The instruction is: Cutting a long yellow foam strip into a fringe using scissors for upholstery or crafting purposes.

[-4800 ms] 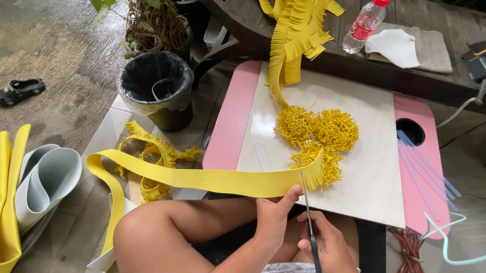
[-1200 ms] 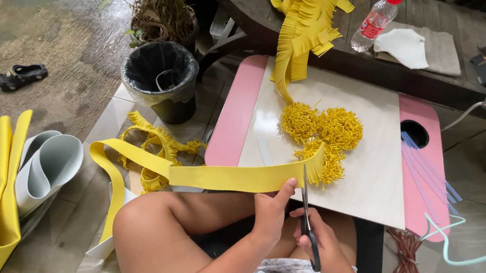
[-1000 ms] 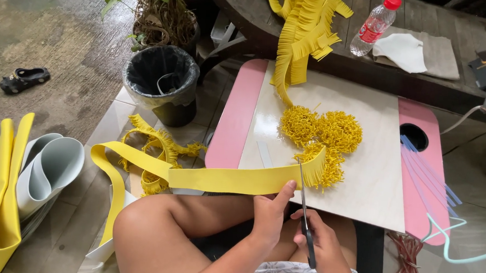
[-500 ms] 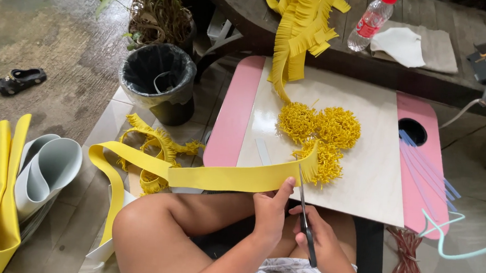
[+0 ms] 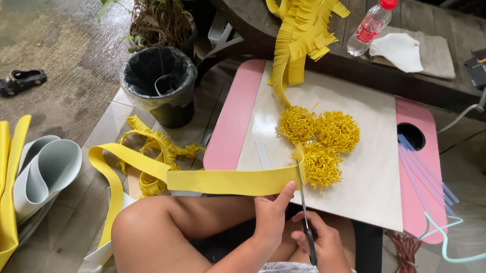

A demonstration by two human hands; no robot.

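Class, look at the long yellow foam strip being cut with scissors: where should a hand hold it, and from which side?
Hold the yellow foam strip near its cut end, just left of the scissors, coming from below as the left hand does. The strip is long and floppy, trailing down to the floor, so a pinch close to the blades probably keeps that edge taut. The right hand works the scissors.

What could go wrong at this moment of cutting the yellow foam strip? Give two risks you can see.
1. The left hand pinches the yellow foam strip right beside the scissors worked by the right hand; the thumb might get nicked.
2. The strip's long tail droops unsupported off the pink table to the floor, so its weight may tug the cut crooked.
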